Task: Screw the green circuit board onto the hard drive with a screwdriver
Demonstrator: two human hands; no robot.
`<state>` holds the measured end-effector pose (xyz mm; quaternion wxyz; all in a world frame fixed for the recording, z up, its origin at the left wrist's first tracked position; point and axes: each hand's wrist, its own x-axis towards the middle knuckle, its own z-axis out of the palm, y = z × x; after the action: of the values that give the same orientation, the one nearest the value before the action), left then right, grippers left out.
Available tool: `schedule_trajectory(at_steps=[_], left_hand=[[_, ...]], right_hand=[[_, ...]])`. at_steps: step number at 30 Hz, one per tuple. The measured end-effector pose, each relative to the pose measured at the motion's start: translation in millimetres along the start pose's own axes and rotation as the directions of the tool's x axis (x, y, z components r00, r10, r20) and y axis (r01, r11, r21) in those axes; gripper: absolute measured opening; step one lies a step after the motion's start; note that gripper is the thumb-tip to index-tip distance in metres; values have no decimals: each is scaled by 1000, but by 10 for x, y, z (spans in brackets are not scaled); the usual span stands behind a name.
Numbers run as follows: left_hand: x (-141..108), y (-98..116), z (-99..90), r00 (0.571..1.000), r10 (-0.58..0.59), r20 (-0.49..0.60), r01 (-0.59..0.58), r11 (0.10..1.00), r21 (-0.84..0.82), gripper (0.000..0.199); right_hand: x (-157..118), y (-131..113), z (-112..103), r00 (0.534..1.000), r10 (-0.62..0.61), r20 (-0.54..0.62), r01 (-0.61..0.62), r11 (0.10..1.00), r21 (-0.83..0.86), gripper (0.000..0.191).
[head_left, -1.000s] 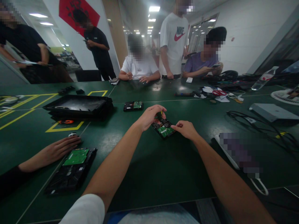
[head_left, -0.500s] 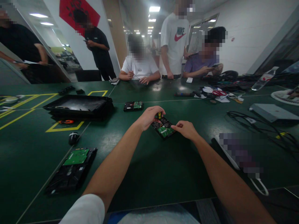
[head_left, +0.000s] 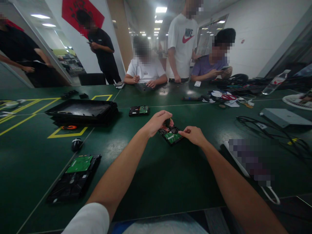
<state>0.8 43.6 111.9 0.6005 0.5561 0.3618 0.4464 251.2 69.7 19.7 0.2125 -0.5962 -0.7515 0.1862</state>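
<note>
A hard drive (head_left: 173, 138) with a green circuit board lies in front of me on the dark green table (head_left: 156, 182). Over its far left part, my left hand (head_left: 158, 123) is closed round a short, dark-and-yellow screwdriver (head_left: 168, 122), mostly covered by the fingers. Whether its tip touches a screw is hidden. My right hand (head_left: 193, 135) pinches the drive's right edge between thumb and fingers. Nearer, to the left, lies a larger black drive with a green board (head_left: 73, 178). Another drive (head_left: 139, 110) sits farther back.
Black stacked trays (head_left: 83, 110) stand to the left, with a black mouse-like object (head_left: 77, 144) nearer me. On the right are a phone (head_left: 251, 162), cables (head_left: 268, 130), a grey box (head_left: 287, 117) and a bottle (head_left: 276, 82). Several people are across the table.
My left hand's fingers have turned round the screwdriver, so its yellow part is now mostly hidden. The right hand and the hard drive have stayed in place.
</note>
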Motion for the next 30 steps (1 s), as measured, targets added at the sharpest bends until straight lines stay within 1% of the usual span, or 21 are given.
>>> schedule_trajectory(at_steps=[7,10,14,17,19,23,26,30], left_hand=[[-18,44,4,1000,1,-20,-1,1000,-1,26],[-18,62,-3,999,27,-24,-26,1000,15,24],[-6,52,-31,997,74,-38,-70,994,78,24],[-5,49,-51,996,91,-14,-88,989,119,26],[-12,59,-53,997,72,2,-72,988,133,28],[-27,85,-25,1000,9,19,-11,995,103,27],[-23,77,-7,1000,4,5,-4,998,61,26],[1,41,-22,999,14,-44,-13,1000,13,22]], right_hand=[[-4,2,2,1000,-9,-6,9,1000,-10,43],[0,1,0,1000,-4,-6,4,1000,-9,43],[-1,-8,-4,1000,3,-12,-3,1000,-13,42],[-6,-15,-10,1000,9,-2,-9,1000,-4,42],[-10,-18,-14,1000,11,1,-11,1000,3,43],[-16,-21,-19,1000,13,0,-13,1000,6,43],[-17,-18,-19,1000,3,-4,-3,1000,1,43],[-11,-8,-7,1000,-1,-4,1,1000,3,43]])
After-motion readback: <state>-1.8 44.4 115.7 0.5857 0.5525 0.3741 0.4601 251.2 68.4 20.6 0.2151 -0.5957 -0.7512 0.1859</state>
